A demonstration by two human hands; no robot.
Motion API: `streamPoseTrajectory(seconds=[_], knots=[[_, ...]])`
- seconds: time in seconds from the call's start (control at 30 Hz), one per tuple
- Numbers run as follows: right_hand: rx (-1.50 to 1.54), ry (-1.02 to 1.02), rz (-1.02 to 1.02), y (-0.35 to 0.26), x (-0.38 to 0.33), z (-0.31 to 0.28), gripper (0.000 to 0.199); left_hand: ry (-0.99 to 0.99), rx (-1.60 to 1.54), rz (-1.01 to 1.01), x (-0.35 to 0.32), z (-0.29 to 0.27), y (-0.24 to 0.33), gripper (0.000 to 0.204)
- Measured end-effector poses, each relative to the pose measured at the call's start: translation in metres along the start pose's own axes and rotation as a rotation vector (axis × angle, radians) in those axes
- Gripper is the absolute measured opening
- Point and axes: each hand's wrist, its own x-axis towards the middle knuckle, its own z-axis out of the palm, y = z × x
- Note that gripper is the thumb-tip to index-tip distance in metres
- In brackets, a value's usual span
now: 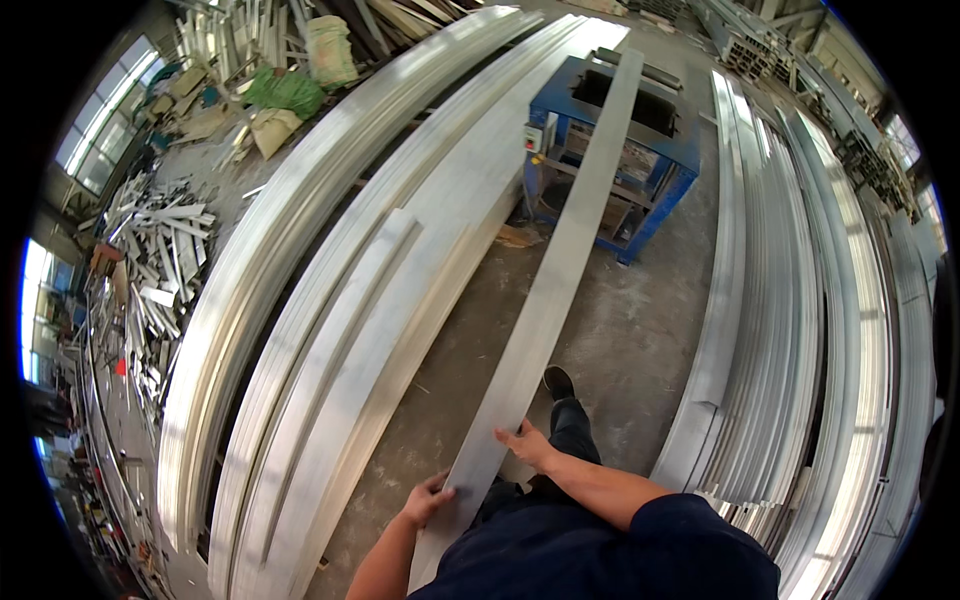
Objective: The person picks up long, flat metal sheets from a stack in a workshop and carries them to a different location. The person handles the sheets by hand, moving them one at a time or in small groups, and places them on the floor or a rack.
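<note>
A long, flat silver-grey metal profile point(548, 300) stretches from beside my body up to a blue machine frame point(680, 160), with its far end lying across the machine's top. My left hand point(428, 498) grips the profile's left edge close to me, thumb on the top face. Further along, on the right edge, my right hand point(527, 446) holds it with the thumb on top. The fingers under the profile are hidden, and its near end passes out of sight beside my body.
Long stacks of metal profiles point(440, 210) lie on the left, and more ribbed profiles point(765, 330) on the right. Metal offcuts point(165, 250) are heaped at far left, near a green sack point(283, 92). Concrete floor point(630, 310) shows between the stacks. My shoe point(558, 382) stands beside the profile.
</note>
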Motion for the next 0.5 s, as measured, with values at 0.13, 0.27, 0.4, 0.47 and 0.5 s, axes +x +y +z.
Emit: streamPoseTrajectory(seconds=[0.13,0.27,0.4,0.47,0.5], knots=[[0.390,0.016,0.206,-0.035,-0.015,0.012,0.065,0.079,-0.076,-0.101,-0.119,-0.034,-0.104,0.072],[0.745,0.157,0.167,-0.083,0.021,-0.029,0.055,0.014,-0.247,-0.159,-0.202,-0.054,-0.146,0.065],[0.698,0.284,0.305,-0.122,0.024,-0.014,0.051,0.052,-0.160,-0.241,-0.236,-0.091,-0.200,0.067],[0.765,0.171,0.257,-0.111,0.015,0.001,0.053,0.095,0.039,-0.274,-0.253,-0.107,-0.207,0.072],[0.800,0.105,0.238,-0.109,0.017,0.014,0.054,0.123,0.136,-0.298,-0.262,-0.116,-0.209,0.075]])
